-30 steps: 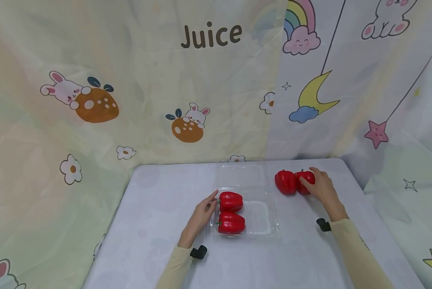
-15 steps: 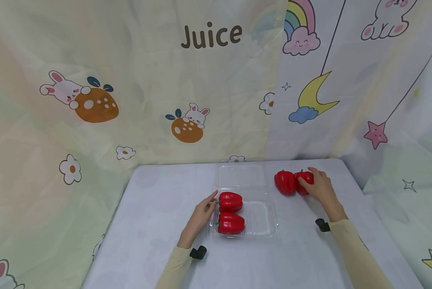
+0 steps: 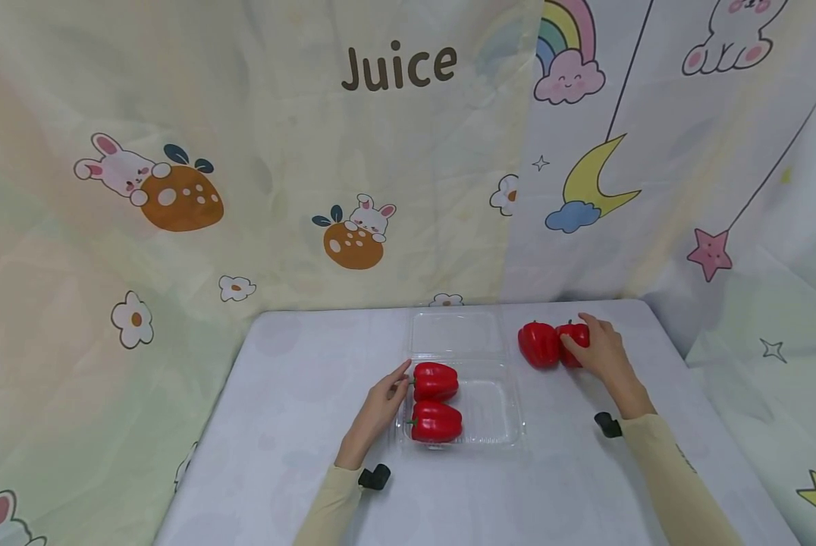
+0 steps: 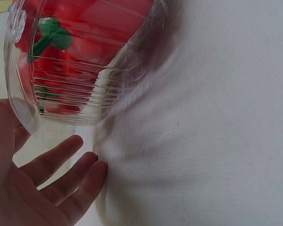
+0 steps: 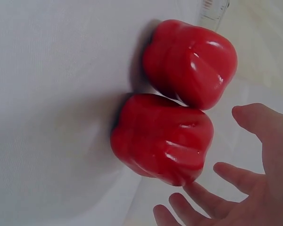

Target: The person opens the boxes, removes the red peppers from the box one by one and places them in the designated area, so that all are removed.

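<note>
The right hand (image 3: 606, 356), fingers apart, curves about a glossy, lobed red pepper (image 5: 162, 136); its rounded twin (image 3: 538, 345) sits at nine o'clock. Toward eight o'clock, the left hand's (image 3: 378, 406) fingers spread beside a ribbed, clear plastic container (image 3: 490, 409) cradling two peppers (image 3: 436, 422) sideways on the white tabletop (image 3: 299, 394).

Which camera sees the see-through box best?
The head camera: it shows both open halves of the clear box, with two red peppers in one. The left wrist camera shows only part, the ridged side up close. The right wrist camera catches just a small bit at the top edge.
</note>
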Available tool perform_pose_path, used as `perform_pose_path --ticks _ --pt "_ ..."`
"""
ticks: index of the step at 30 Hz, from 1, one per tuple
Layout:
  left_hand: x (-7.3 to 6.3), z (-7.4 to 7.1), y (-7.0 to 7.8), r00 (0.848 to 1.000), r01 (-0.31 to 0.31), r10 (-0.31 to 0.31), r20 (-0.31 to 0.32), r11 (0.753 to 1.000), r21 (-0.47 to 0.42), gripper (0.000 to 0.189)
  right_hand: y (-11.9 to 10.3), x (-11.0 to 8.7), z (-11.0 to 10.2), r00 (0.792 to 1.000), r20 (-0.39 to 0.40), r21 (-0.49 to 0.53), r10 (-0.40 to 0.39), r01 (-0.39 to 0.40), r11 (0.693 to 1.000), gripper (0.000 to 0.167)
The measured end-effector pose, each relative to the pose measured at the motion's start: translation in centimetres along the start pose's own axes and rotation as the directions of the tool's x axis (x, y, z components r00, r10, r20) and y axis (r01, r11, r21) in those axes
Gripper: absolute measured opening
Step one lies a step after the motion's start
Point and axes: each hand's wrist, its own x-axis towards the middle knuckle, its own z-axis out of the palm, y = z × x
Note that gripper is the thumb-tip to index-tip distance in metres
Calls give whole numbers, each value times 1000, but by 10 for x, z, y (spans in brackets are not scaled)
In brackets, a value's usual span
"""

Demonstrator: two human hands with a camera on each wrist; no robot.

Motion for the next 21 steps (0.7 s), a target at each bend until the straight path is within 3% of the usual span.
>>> perform_pose_path --ticks 21 --pt "1 0 -3 1000 9 -9 7 1000 1 49 -15 -4 -1 999 13 -23 -37 38 999 86"
